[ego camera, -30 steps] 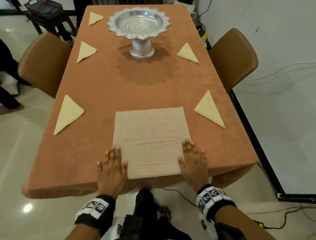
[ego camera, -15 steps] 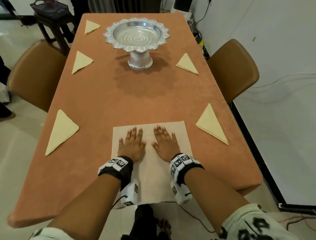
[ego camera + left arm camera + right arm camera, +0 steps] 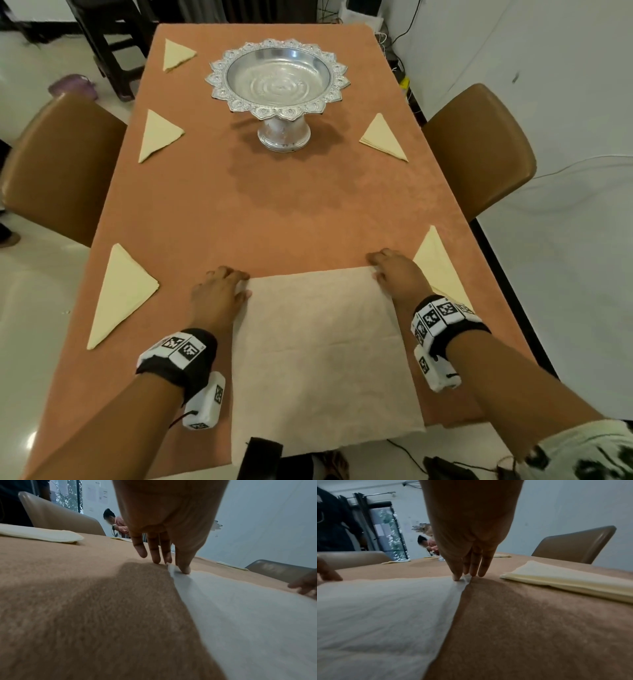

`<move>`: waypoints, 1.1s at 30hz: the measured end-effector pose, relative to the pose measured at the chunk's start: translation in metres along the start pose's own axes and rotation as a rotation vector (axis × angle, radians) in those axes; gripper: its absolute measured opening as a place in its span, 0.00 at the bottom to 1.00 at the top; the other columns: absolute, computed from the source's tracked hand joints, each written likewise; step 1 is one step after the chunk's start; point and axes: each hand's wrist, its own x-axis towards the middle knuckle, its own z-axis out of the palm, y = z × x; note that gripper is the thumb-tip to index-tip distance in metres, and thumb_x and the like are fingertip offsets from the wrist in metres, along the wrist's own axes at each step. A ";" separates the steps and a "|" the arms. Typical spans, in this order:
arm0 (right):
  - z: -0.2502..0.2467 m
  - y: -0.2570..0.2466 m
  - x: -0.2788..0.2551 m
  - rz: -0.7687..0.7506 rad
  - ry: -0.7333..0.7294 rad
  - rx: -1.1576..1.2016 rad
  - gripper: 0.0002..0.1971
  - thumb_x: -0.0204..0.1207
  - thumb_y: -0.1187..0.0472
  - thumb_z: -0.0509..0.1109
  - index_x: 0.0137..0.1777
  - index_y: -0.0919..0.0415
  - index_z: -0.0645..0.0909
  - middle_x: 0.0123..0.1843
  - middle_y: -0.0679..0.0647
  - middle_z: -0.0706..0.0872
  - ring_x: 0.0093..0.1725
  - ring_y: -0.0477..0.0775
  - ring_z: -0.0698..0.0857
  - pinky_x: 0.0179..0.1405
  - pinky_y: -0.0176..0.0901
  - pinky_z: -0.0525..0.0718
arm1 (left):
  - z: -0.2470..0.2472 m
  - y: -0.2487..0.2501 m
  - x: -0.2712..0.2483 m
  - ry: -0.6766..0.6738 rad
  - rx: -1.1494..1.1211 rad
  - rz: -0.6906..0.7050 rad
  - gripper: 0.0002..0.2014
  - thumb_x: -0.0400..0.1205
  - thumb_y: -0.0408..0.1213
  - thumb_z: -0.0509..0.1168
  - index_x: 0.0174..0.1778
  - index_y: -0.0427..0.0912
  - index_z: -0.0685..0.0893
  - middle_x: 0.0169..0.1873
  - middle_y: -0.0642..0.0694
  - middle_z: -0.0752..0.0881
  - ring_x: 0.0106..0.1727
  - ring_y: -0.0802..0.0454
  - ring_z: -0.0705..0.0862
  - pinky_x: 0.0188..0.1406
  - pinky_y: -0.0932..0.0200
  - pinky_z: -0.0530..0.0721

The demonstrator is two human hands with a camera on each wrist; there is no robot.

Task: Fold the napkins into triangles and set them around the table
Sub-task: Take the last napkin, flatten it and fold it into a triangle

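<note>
A large unfolded beige napkin [image 3: 318, 349] lies flat at the near end of the orange-covered table [image 3: 274, 212], its near edge hanging over the table's edge. My left hand [image 3: 236, 284] is at the napkin's far left corner [image 3: 169, 566], pinching it between thumb and fingers. My right hand [image 3: 380, 270] pinches the far right corner [image 3: 465, 579] in the same way. Several yellow napkins folded into triangles lie along the table's sides, the nearest ones at the left [image 3: 120, 294] and at the right [image 3: 436, 263], just beside my right wrist.
A silver pedestal bowl [image 3: 279, 82] stands at the table's far middle. Brown chairs stand at the left side [image 3: 51, 168] and the right side [image 3: 479, 147]. A person sits far back in the room [image 3: 118, 523].
My hands went from the napkin's near edge to its middle, then spread apart and forward to its two far corners. The napkin stays flat.
</note>
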 end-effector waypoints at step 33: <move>-0.055 -0.004 0.080 0.091 -0.072 0.020 0.07 0.74 0.60 0.74 0.50 0.57 0.89 0.51 0.54 0.90 0.51 0.54 0.85 0.41 0.37 0.71 | -0.049 -0.019 0.093 -0.144 -0.325 -0.012 0.04 0.77 0.38 0.73 0.40 0.54 0.89 0.42 0.54 0.90 0.45 0.53 0.86 0.46 0.55 0.83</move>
